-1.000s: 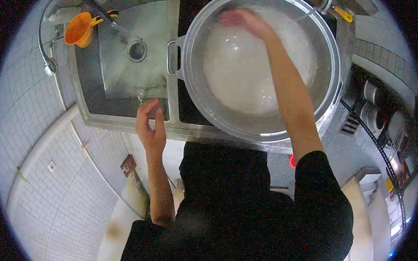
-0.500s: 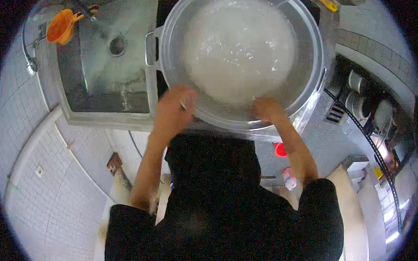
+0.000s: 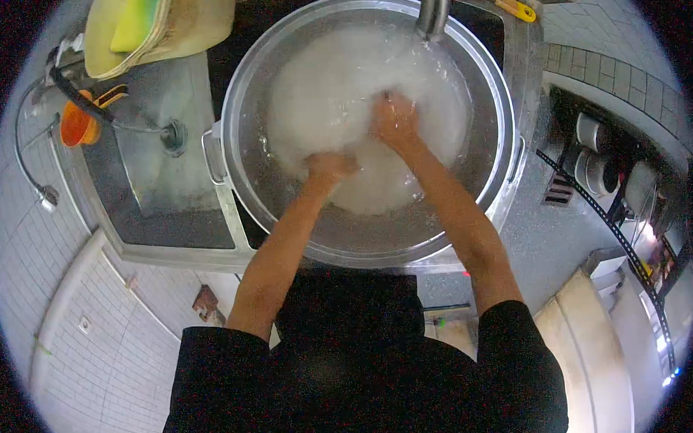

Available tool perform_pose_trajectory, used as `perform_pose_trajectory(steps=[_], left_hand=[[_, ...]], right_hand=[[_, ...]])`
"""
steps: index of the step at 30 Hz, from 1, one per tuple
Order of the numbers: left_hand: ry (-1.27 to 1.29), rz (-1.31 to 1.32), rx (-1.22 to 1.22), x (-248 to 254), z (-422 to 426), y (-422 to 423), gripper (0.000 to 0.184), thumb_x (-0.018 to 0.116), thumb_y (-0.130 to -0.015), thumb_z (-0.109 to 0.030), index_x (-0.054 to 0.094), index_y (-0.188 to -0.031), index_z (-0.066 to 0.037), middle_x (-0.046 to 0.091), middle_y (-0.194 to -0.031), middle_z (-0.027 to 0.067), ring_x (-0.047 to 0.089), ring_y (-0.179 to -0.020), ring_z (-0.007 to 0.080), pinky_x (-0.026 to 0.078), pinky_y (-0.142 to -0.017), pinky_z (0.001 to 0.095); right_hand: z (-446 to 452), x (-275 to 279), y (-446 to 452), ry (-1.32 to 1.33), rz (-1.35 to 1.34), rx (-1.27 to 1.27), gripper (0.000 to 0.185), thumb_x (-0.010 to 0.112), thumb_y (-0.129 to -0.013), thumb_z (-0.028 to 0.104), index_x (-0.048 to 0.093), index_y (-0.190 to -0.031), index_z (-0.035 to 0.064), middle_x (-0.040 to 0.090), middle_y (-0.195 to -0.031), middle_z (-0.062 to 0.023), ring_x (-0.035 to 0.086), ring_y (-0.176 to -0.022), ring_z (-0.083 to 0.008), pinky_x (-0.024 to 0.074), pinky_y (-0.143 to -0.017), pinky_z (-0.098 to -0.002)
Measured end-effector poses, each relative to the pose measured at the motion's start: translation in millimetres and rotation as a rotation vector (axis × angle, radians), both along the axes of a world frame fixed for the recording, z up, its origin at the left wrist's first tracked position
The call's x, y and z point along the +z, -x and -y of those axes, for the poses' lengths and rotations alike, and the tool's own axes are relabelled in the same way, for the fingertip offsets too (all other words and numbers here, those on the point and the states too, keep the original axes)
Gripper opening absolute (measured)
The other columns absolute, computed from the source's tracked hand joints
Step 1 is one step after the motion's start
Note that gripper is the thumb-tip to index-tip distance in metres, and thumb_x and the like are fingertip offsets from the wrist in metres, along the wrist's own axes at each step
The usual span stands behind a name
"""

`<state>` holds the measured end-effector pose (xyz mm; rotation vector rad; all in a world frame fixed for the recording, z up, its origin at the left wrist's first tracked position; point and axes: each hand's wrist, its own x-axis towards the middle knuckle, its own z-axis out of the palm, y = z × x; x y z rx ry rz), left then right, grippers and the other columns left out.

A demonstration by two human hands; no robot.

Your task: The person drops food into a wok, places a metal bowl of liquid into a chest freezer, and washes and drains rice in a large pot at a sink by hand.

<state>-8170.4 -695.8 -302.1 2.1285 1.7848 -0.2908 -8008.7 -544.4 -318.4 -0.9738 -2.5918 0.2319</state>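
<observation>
Inside the pot (image 3: 241, 136), the left hand (image 3: 332, 166) meets whitish contents (image 3: 319, 88); the right hand (image 3: 395, 123) reaches farther in. Both grips are too blurred to tell. Left of the pot lies a sink basin (image 3: 162, 177); over the pot's far rim, a faucet (image 3: 433, 15).

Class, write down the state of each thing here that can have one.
Pot: uncovered, partly filled.
Pale contents: wet, glinting.
Left hand: inside the pot, blurred.
Right hand: inside the pot, blurred.
Tap: above the pot, flow unclear.
Plastic tub: uncovered, holding something yellow-green.
Orange jug: contents unclear.
</observation>
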Motion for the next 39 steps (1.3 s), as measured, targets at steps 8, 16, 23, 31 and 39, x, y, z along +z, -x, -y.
perform_pose_trajectory(steps=[8, 16, 23, 31, 39], left_hand=[[-0.206, 0.139, -0.029, -77, -103, 55, 0.075, 0.042, -0.081, -0.07, 0.045, -0.135, -0.019, 0.045, -0.138, 0.0087, 0.037, -0.13, 0.0349, 0.027, -0.109, 0.0503], [0.366, 0.219, 0.574, 61, -94, 91, 0.097, 0.047, -0.07, -0.079, 0.041, -0.137, -0.01, 0.045, -0.136, 0.0195, 0.038, -0.13, 0.0357, 0.029, -0.109, 0.0445], [0.616, 0.344, 0.31, 73, -66, 37, 0.083, 0.056, -0.072, -0.066, 0.047, -0.131, -0.008, 0.048, -0.132, 0.0201, 0.043, -0.123, 0.0387, 0.033, -0.103, 0.0509], [0.324, 0.204, -0.048, 39, 35, -27, 0.044, 0.052, -0.084, -0.036, 0.06, -0.119, -0.012, 0.056, -0.126, 0.01, 0.048, -0.12, 0.0275, 0.018, -0.105, 0.0596], [0.884, -1.518, -1.129, 56, -19, 14, 0.061, 0.05, -0.086, -0.04, 0.038, -0.139, -0.015, 0.046, -0.135, 0.0109, 0.04, -0.128, 0.0301, 0.007, -0.112, 0.0588]], right_hand=[[-127, 71, 54, 0.716, 0.783, 0.057, 0.041, 0.046, -0.087, 0.04, 0.067, -0.103, 0.0092, 0.065, -0.105, -0.017, 0.061, -0.1, -0.0351, 0.0466, -0.088, -0.048], [-107, 104, -11, 1.046, 0.695, -0.102, 0.07, 0.032, -0.092, 0.056, 0.057, -0.116, -0.0049, 0.056, -0.12, -0.0251, 0.053, -0.112, -0.0426, 0.0399, -0.099, -0.0443], [-11, 68, -9, 1.015, 0.829, 0.144, 0.058, 0.035, -0.092, 0.05, 0.058, -0.12, 0.0049, 0.051, -0.131, -0.0164, 0.041, -0.127, -0.0318, 0.0317, -0.105, -0.0457], [90, 119, -22, 0.877, 1.013, 0.328, 0.053, 0.041, -0.088, 0.05, 0.061, -0.118, 0.0114, 0.055, -0.127, -0.0167, 0.04, -0.128, -0.0337, 0.0146, -0.109, -0.055], [68, 79, -102, 0.526, 1.12, 0.094, 0.072, 0.046, -0.077, 0.065, 0.056, -0.125, 0.0118, 0.048, -0.135, -0.0152, 0.037, -0.129, -0.0336, 0.0089, -0.11, -0.0566]])
